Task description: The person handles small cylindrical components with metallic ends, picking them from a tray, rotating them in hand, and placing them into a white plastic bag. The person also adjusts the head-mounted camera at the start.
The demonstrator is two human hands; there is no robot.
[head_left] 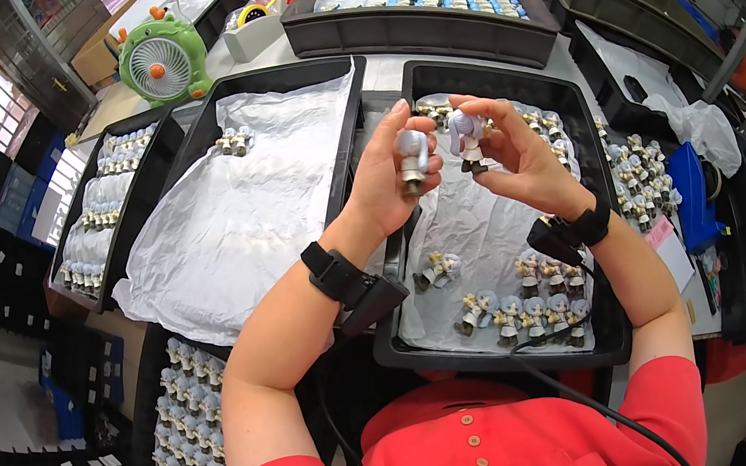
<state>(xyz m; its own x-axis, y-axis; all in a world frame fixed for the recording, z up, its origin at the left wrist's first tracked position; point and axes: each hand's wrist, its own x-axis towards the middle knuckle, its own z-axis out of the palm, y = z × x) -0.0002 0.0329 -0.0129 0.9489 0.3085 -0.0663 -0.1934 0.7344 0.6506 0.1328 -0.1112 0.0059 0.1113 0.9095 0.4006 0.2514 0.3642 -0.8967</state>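
Black trays [455,74] of figurines [526,306] surround both hands; green fan [161,63] behind.

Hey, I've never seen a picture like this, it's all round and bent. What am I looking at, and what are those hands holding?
A wide-angle camera worn on a person's head took this, looking down, so straight edges curve. There is no machine: the two bare arms coming up from below are the wearer's own, each with a black wrist strap. The left hand holds one small figurine; the right hand holds another figurine. Below them lie black trays lined with white paper, with more small figurines in rows. A green desk fan stands at the far left.
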